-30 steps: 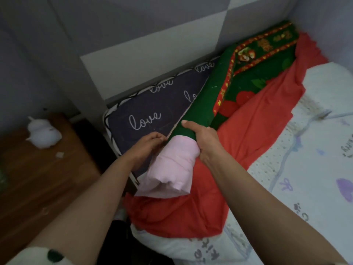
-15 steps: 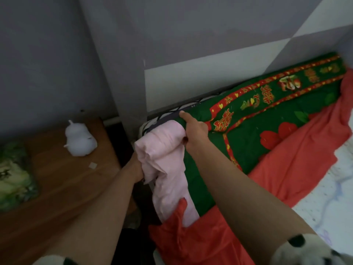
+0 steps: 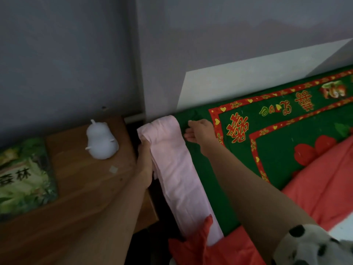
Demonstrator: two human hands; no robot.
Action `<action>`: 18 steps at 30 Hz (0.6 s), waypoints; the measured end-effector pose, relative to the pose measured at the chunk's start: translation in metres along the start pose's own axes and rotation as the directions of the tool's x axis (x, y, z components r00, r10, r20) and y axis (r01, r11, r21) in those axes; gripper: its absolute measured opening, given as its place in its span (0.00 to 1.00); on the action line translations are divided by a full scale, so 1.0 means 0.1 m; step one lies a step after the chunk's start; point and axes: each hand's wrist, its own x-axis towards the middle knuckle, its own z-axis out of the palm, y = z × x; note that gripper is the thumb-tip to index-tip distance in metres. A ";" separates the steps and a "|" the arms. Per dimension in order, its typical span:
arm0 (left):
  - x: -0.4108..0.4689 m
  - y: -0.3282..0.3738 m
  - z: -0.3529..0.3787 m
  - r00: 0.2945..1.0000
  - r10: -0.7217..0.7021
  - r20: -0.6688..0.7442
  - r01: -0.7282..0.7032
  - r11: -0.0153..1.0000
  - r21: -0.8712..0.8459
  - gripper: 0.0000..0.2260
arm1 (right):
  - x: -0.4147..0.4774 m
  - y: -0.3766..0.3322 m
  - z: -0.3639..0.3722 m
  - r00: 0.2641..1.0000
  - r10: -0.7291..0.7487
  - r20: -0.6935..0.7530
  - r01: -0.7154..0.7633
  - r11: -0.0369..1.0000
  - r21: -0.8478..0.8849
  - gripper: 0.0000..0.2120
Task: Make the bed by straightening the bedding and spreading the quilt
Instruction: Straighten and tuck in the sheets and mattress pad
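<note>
Head view. A grey wall [image 3: 76, 54] fills the background, and a pale headboard panel [image 3: 248, 79] stands behind the bed on the right. At lower left we see a wooden bedside table [image 3: 86, 188]. It carries a white pear-shaped figurine [image 3: 100, 142] and, at the far left, a flat green printed item [image 3: 24, 176] with dark characters on it.

The green quilt [image 3: 277, 146], bordered in red and gold, lies across the head of the bed with its upper edge against the panel. Along its left side runs a long strip of pink cloth [image 3: 177, 169], which follows the bed's edge from the head corner toward us. A red sheet [image 3: 324, 188] lies to the right of the quilt and bunches over the near end of the pink strip.

The left hand [image 3: 144, 157] reaches between the table and the bed, its fingers closed on the outer edge of the pink cloth near the head corner. The right hand [image 3: 199, 132] rests on the quilt just beside the strip's upper end. Its thumb and fingers are spread apart and, as far as the dim light lets us judge, they hold nothing. A spotted sleeve [image 3: 305, 245] covers the right upper arm
</note>
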 end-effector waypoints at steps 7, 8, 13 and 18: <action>-0.09 -0.11 0.01 0.898 0.420 -0.132 -0.356 0.869 0.343 0.32 | 0.30 0.11 -0.61 0.808 -0.587 0.036 0.397 0.499 -0.770 0.19; -0.07 -0.17 0.01 0.904 0.421 -0.077 -0.363 0.849 0.384 0.35 | 0.34 0.09 -0.66 0.794 -0.604 0.069 0.404 0.439 -0.803 0.21; -0.05 -0.19 0.01 0.750 0.660 0.037 -0.589 0.642 0.492 0.15 | 0.44 -0.13 -0.75 0.787 -0.489 0.376 0.518 0.192 -0.834 0.35; -0.09 -0.11 -0.01 0.836 0.538 0.105 -0.542 0.784 0.301 0.20 | 0.61 -0.27 -0.85 0.795 -0.350 0.495 0.518 -0.032 -0.855 0.41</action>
